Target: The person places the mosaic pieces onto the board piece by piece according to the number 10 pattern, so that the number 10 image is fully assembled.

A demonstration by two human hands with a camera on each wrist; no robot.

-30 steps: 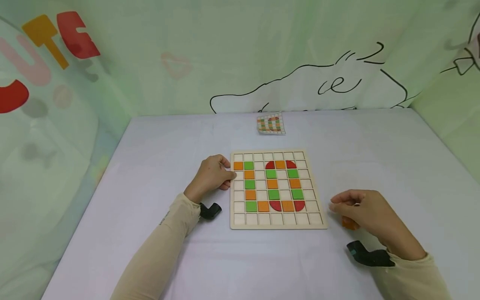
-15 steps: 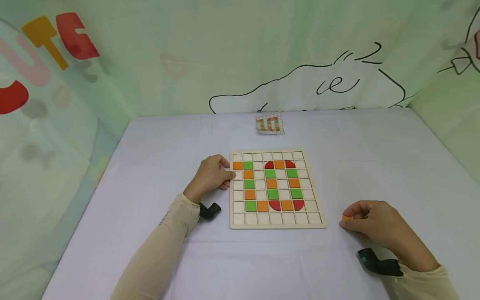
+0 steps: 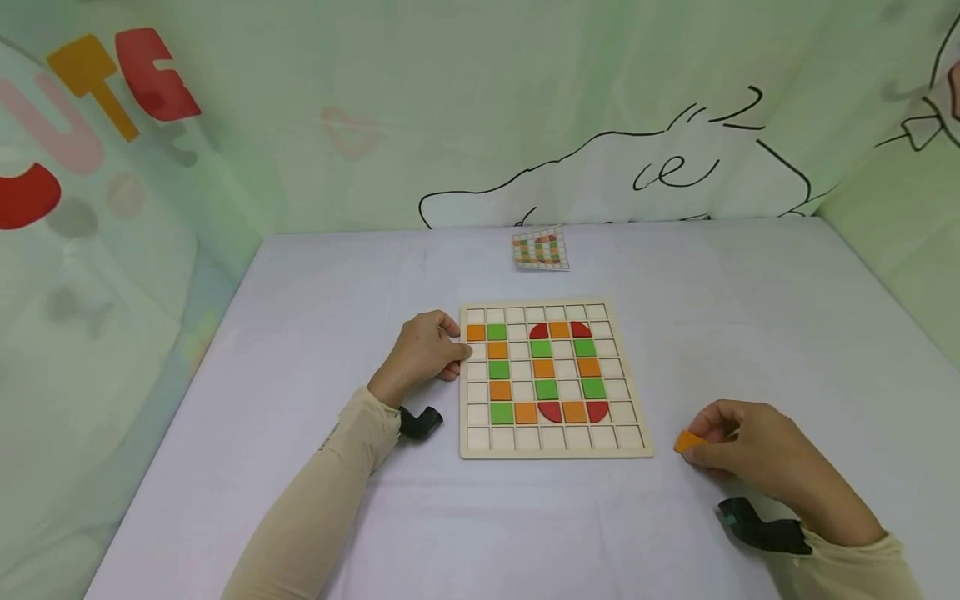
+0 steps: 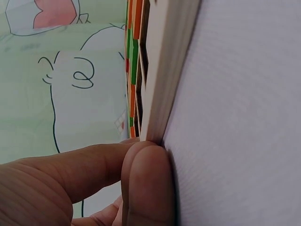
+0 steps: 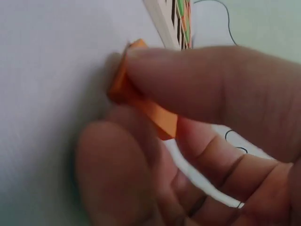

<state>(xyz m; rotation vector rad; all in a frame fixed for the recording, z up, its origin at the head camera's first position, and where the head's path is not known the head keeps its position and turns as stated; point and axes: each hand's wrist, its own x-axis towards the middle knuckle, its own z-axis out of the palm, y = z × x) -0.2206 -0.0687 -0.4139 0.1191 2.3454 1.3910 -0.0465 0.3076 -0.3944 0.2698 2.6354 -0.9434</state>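
A square wooden grid board [image 3: 628, 432] lies on the white table, with orange and green square tiles and red quarter-round tiles in some of its cells. At its left edge, my left hand [image 3: 420, 350] pinches the rim; in the left wrist view, the fingertips [image 4: 149, 181] meet at the board's side [image 4: 164, 89]. To the right of the board, low over the table, my right hand [image 3: 757, 442] pinches an orange tile [image 3: 686, 442] between thumb and fingers. The right wrist view shows that orange tile [image 5: 162, 117] tilted, partly hidden behind the thumb [image 5: 197, 80].
A small printed card [image 3: 541, 248] with a coloured grid pattern stands behind the board, near the back edge of the table. Black wrist cameras [image 3: 763, 527] stick out from both sleeves. A green printed curtain [image 3: 315, 108] hangs at the back and sides.
My right hand has shifted a little right and nearer to me, away from the board. The orange tile, earlier mostly hidden under the hand, now shows at the fingertips. My left hand stays put.
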